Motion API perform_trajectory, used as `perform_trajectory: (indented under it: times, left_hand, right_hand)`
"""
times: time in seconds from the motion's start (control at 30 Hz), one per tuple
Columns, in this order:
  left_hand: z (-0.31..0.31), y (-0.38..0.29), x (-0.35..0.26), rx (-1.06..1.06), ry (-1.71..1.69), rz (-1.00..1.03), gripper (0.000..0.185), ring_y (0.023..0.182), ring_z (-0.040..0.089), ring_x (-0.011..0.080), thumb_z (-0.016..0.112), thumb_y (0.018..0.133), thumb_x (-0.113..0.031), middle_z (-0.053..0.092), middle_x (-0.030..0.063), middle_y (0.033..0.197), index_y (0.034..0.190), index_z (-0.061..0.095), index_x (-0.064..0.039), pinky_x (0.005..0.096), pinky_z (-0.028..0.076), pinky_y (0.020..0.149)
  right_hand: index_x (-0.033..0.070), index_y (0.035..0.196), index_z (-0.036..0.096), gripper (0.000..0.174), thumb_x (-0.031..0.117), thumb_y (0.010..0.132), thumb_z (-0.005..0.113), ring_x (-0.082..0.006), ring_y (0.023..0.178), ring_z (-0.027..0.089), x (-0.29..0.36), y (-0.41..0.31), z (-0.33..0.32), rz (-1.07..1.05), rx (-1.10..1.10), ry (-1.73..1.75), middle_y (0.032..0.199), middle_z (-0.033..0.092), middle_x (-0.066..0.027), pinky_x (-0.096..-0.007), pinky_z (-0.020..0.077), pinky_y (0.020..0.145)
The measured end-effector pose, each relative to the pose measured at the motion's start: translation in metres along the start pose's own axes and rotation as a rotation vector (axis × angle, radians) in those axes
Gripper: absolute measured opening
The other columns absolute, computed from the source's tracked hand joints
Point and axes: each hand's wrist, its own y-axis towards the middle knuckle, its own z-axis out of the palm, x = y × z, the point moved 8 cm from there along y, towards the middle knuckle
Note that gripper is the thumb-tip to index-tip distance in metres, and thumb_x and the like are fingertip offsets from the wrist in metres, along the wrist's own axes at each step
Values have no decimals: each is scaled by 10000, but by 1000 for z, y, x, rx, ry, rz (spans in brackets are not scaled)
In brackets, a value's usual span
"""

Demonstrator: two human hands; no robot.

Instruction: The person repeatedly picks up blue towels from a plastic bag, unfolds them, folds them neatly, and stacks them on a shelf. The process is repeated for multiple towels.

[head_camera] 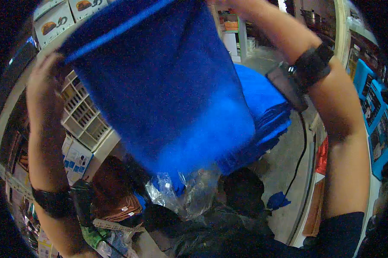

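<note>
A blue cloth [161,84], with a brighter blue band near its top edge, hangs spread out in front of me. My left hand [47,72] is raised at its upper left corner, blurred, with the fingers at the cloth's edge. My right hand reaches up to the cloth's other top corner and is mostly cut off by the picture's top edge. Behind and below the cloth lies a stack of folded blue cloths [261,93]. Crumpled clear plastic film [197,193] rests near my lap, below the cloth's lower edge.
Brown folded cloths [116,200] with small white tags lie at lower left. A white plastic basket [84,113] stands at left, boxes [53,24] at upper left. A black cable [302,154] hangs at right above the floor. Blue packages [371,106] line the far right.
</note>
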Motion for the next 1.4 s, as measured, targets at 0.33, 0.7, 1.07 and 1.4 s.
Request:
perform_trajectory:
  times: [0.33,0.7,1.07,1.4]
  left_hand:
    - [161,-58,1,186,-154,245,244,780,554,113,619,755,-84,613,30,865,993,644,-35,247,450,684]
    - [286,-218,71,353,-126,74,230,692,574,220,637,702,-31,567,117,784,931,630,-20,304,460,637]
    - [287,-235,71,533,-79,98,211,707,575,209,631,740,-29,568,105,798,950,611,-21,306,463,645]
    - [213,-353,206,770,59,-43,202,854,590,317,598,782,-162,601,138,899,951,621,-54,385,481,728]
  right_hand:
    - [34,935,565,170,179,852,593,-95,757,543,-113,-78,-138,-155,-424,164,835,577,-21,-240,453,702]
    - [63,815,466,131,83,750,578,-133,841,537,-285,-309,-52,499,-254,284,924,592,-73,-256,447,746]
    - [50,765,512,28,28,750,523,-113,750,533,-303,-306,-88,564,-265,74,814,608,-29,-232,419,689]
    - [19,844,532,87,20,777,478,-233,966,535,-56,-291,25,-30,-169,-184,1026,580,-126,-365,408,885]
